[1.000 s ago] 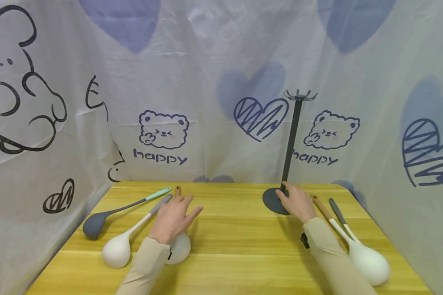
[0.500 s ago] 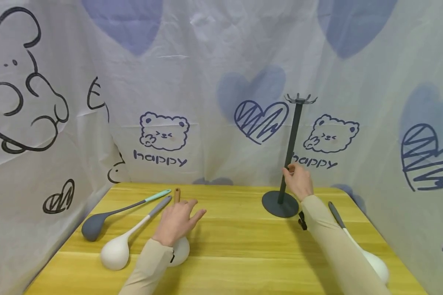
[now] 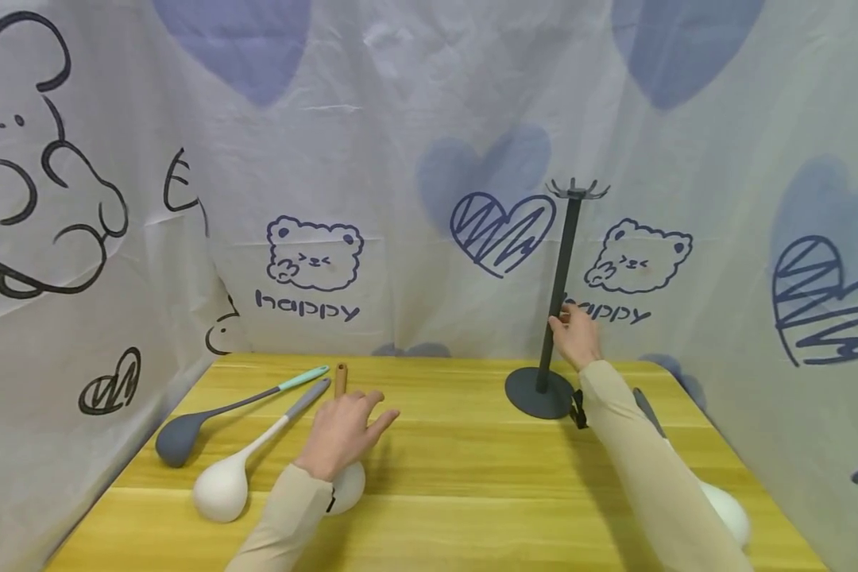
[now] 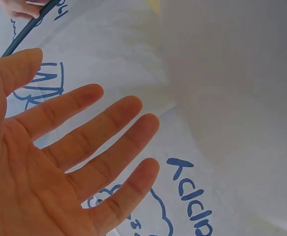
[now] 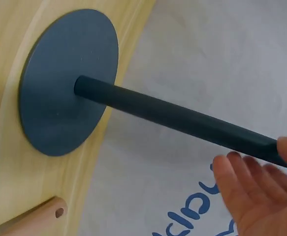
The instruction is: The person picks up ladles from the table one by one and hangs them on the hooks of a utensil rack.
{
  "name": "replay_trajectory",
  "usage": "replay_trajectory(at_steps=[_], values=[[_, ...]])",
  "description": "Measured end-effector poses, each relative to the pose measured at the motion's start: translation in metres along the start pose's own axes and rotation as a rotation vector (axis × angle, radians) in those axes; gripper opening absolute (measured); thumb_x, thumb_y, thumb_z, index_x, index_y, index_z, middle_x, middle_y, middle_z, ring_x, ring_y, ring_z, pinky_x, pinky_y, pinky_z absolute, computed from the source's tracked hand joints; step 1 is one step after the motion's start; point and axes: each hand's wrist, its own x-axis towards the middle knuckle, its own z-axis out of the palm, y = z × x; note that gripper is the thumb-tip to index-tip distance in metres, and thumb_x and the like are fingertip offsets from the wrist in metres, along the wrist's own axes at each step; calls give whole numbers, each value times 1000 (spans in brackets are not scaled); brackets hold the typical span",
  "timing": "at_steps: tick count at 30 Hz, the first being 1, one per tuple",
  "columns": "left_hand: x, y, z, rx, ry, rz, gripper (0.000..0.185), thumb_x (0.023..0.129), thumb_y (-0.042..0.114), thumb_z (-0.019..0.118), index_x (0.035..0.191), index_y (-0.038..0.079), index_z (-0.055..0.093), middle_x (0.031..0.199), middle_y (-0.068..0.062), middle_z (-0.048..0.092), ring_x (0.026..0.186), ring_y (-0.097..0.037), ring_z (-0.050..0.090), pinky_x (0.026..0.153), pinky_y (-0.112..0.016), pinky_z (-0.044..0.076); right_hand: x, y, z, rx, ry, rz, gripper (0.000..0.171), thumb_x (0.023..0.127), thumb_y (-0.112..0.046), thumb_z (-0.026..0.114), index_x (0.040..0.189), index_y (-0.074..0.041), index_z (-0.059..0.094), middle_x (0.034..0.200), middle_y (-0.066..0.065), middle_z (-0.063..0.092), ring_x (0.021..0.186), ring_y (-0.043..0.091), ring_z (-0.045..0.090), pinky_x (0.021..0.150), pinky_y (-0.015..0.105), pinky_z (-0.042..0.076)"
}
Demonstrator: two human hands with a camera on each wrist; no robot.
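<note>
My right hand [image 3: 577, 334] is at the pole of a dark utensil stand [image 3: 565, 262] with a ring of hooks on top and a round base. In the right wrist view the thumb overlaps the pole [image 5: 182, 120], while the fingers [image 5: 237, 182] lie along its lower side, fairly straight. My left hand [image 3: 339, 433] is spread with nothing in it, over a white ladle [image 3: 350, 486] with a wooden handle [image 3: 341, 379]; the hand hides that ladle's middle. In the left wrist view its fingers [image 4: 104, 128] are extended and apart.
On the left lie a dark ladle [image 3: 179, 439] with a mint handle and a white ladle [image 3: 222, 488] with a grey handle. On the right, my sleeve partly covers a white ladle [image 3: 725, 512]; a wooden handle [image 5: 40, 219] shows near the base. Printed cloth hangs behind the table.
My right hand has risen from near the stand's base to partway up the pole. The right forearm now hides the wooden-handled ladle. My left hand has hardly moved.
</note>
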Motion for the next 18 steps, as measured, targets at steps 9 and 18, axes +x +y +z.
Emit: replay_trajectory(at_steps=[9, 18], values=[[-1, -6, 3, 2, 16, 7, 39, 95, 43, 61, 105, 7, 71, 87, -9, 72, 73, -24, 68, 65, -41, 54, 3, 2, 9, 31, -27, -1, 39, 106, -17, 40, 136, 7, 41, 133, 33, 52, 120, 46, 55, 98, 54, 49], [-2, -5, 3, 13, 15, 7, 38, 95, 43, 62, 103, 7, 71, 85, -9, 71, 68, -23, 66, 59, -39, 52, 4, 3, 9, 16, -37, -17, 34, 107, -18, 37, 127, 7, 46, 124, 32, 56, 109, 44, 59, 89, 53, 52]])
